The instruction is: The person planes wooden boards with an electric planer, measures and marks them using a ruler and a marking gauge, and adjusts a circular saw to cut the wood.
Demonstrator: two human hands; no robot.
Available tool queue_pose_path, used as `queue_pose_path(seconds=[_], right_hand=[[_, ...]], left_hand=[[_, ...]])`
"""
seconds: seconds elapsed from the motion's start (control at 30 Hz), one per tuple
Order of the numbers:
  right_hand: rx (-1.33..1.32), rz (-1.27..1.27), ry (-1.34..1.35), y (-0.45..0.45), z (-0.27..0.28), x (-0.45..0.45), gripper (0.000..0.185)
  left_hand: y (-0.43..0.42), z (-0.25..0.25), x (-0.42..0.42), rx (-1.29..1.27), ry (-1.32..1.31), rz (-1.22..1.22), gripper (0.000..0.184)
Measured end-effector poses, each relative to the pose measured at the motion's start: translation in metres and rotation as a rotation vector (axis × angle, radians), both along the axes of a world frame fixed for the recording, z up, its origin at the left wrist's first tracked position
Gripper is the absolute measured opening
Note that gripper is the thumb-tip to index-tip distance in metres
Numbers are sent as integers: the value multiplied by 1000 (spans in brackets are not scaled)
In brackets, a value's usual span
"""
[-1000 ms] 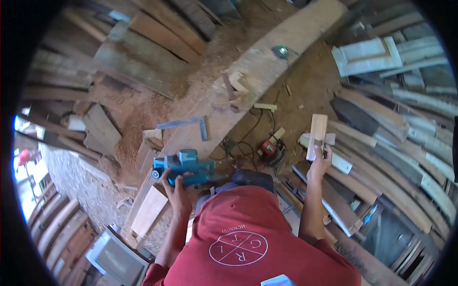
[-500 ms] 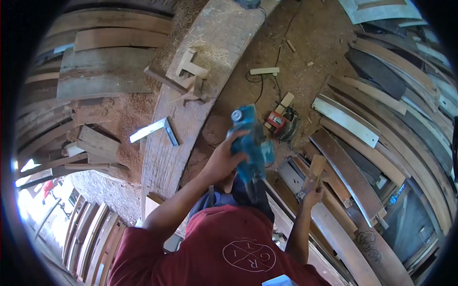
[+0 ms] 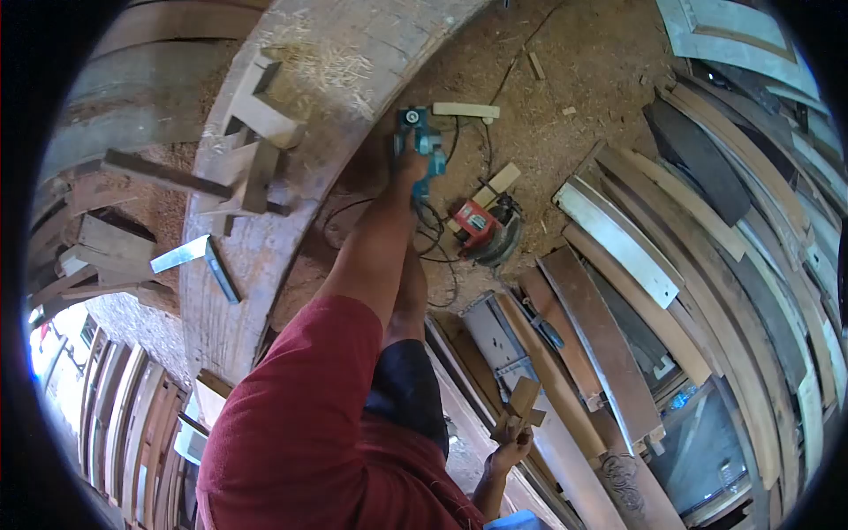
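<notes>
Head view: you're lowering the teal, boxy power planer (image 3: 433, 143) beside the long, worn wooden plank (image 3: 380, 35).
Left hand (image 3: 411, 166) gripping it, now nearer the sawdust-strewn floor (image 3: 565, 71); right hand (image 3: 511, 450) holding brown, crossed wood pieces (image 3: 519, 402), well apart.

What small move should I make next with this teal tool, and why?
Probably settle the teal tool on the ground, clear of the pale strip: your left hand holds it far out, close to that strip, while your right hand is busy with wood pieces.
</notes>
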State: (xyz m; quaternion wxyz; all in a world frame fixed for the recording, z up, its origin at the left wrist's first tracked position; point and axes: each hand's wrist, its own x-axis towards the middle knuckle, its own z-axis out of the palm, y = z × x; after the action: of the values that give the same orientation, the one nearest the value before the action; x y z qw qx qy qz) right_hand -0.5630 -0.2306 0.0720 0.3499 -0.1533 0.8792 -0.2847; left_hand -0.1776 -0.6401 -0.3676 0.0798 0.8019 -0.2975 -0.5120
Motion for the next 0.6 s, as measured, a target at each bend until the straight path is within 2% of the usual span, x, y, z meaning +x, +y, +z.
queue_pose_path(seconds=[0.07, 0.17, 0.23, 0.3, 0.37, 0.4, 0.5, 0.57, 0.6], right_hand=[[38, 1, -4, -13, 5, -7, 31], [-116, 95, -21, -47, -2, -8, 31], [-66, -15, -52, -81, -22, -21, 41], [-81, 157, -71, -120, -48, -26, 37], [-20, 112, -183, -176, -53, -10, 38], [-68, 91, -322, -198, -56, -1, 42], [-36, 116, -557, -279, -58, 35, 43], [43, 151, -766, -326, -52, 55, 44], [-2, 155, -840, -341, -78, 48, 45]], left_hand=[[14, -67, 0, -26, -24, -19, 91], [31, -24, -13, -61, -131, 190, 62], [58, 26, -31, -135, -66, 163, 52], [91, 98, -48, -234, 140, -7, 43], [131, 181, -52, -317, 352, -175, 35], [153, 222, -51, -318, 425, -236, 31], [213, 299, -14, -126, 572, -417, 46], [274, 325, 13, -292, 432, -270, 44], [305, 331, 35, -308, 403, -197, 43]])
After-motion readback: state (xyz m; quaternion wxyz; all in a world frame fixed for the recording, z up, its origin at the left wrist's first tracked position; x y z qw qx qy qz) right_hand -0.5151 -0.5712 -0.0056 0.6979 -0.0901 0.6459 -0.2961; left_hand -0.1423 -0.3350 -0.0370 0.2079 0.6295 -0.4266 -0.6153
